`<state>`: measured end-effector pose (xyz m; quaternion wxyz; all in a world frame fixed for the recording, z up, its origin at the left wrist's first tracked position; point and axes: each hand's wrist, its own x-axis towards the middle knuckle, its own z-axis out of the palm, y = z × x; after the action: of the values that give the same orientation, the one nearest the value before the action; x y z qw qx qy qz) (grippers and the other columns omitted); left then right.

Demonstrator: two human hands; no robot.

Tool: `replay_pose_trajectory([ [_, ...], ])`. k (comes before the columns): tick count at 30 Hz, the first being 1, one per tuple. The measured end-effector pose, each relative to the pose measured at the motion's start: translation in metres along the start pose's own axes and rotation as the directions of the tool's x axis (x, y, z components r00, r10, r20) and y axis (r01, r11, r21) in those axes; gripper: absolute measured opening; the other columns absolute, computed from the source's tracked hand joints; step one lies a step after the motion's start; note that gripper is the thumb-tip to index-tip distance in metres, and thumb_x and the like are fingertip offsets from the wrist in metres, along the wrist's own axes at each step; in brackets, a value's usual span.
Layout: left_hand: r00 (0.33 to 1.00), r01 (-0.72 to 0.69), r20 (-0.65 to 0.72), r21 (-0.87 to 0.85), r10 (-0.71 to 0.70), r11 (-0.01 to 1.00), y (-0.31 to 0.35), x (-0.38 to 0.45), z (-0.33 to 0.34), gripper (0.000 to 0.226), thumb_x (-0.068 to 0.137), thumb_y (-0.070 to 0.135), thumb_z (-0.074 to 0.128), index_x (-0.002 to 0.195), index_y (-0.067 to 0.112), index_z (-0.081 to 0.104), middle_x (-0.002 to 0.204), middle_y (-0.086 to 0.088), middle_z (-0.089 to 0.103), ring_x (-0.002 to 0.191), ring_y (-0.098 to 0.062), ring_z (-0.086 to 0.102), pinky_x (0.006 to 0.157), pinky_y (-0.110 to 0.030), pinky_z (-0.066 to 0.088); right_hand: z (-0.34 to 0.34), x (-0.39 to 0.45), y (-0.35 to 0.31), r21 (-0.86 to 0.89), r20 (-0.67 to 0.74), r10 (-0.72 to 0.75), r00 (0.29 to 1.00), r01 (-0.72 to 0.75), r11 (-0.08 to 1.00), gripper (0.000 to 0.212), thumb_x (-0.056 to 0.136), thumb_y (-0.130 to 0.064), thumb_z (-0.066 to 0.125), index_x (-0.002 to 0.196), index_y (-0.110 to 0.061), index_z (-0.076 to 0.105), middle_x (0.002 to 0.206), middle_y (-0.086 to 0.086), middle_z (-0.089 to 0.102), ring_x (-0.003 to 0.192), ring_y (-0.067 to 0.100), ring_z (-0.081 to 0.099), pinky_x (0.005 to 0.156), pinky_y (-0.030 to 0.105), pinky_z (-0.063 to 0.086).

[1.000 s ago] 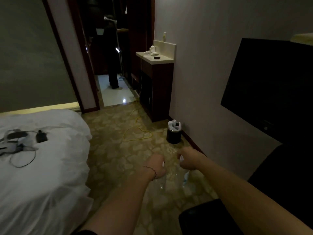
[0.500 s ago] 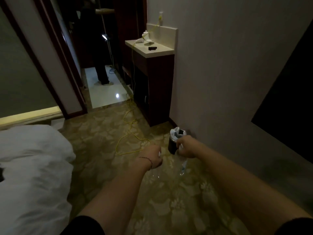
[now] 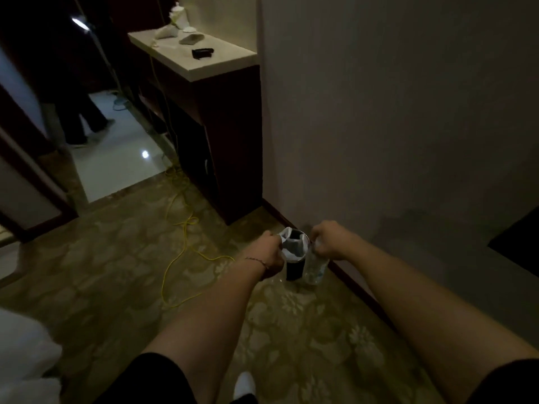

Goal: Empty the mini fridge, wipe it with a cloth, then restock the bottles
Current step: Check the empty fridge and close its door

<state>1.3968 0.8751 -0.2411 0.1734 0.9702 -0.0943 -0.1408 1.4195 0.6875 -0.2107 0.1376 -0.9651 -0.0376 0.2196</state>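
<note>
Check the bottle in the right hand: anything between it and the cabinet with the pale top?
Nothing solid visible. The right hand holds the bottle above the bin; bare carpet reaches the cabinet, with a yellow cable lying left of that path.

Clear plastic bottle (image 3: 314, 265), lower centre; glossy white tile floor (image 3: 122, 161), upper left; dark wood cabinet (image 3: 230, 135), pale smooth top.

Change since the earlier views: both hands now sit directly over the lined black bin (image 3: 293, 259) by the wall. Left hand (image 3: 269, 252), formerly short of it, now overlaps its left rim; right hand (image 3: 326, 242) holds its clear bottle (image 3: 314, 265) against the right side. Bed (image 3: 26, 363) mostly gone from view; dark cabinet (image 3: 230, 141) larger and nearer.
</note>
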Motion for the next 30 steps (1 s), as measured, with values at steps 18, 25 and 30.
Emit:
replay_pose_trajectory([
  [18, 0.983, 0.001, 0.184, 0.007, -0.002, 1.000, -0.033, 0.336, 0.055, 0.048, 0.086, 0.014, 0.066, 0.131, 0.012, 0.049, 0.131, -0.008, 0.043, 0.106, -0.028, 0.057, 0.090, -0.038, 0.053, -0.023, 0.312, 0.084, -0.010, 0.147, 0.084, 0.986, -0.084, 0.996, 0.028, 0.092, -0.016, 0.064, 0.120, -0.014, 0.061, 0.125, 0.009, 0.049, 0.107, 0.027, 0.056, 0.085, 0.034, 0.051],
  [25, 0.959, -0.057, 0.281, 0.036, 0.045, 0.998, -0.076, 0.436, 0.149, 0.045, 0.089, 0.013, 0.058, 0.134, 0.008, 0.049, 0.142, -0.013, 0.037, 0.111, -0.033, 0.056, 0.094, -0.039, 0.050, 0.053, 0.425, 0.119, 0.009, 0.187, 0.119, 0.975, -0.122, 0.992, 0.030, 0.092, -0.017, 0.065, 0.121, -0.014, 0.061, 0.126, 0.008, 0.051, 0.109, 0.028, 0.057, 0.094, 0.039, 0.053],
  [30, 0.959, -0.102, 0.272, 0.077, 0.078, 0.992, -0.116, 0.501, 0.234, 0.042, 0.090, 0.013, 0.060, 0.131, 0.010, 0.051, 0.137, -0.012, 0.044, 0.111, -0.031, 0.056, 0.092, -0.037, 0.048, 0.140, 0.501, 0.143, 0.008, 0.177, 0.119, 0.977, -0.123, 0.992, 0.033, 0.092, -0.021, 0.062, 0.125, -0.013, 0.059, 0.128, 0.011, 0.049, 0.108, 0.030, 0.057, 0.083, 0.035, 0.050],
])
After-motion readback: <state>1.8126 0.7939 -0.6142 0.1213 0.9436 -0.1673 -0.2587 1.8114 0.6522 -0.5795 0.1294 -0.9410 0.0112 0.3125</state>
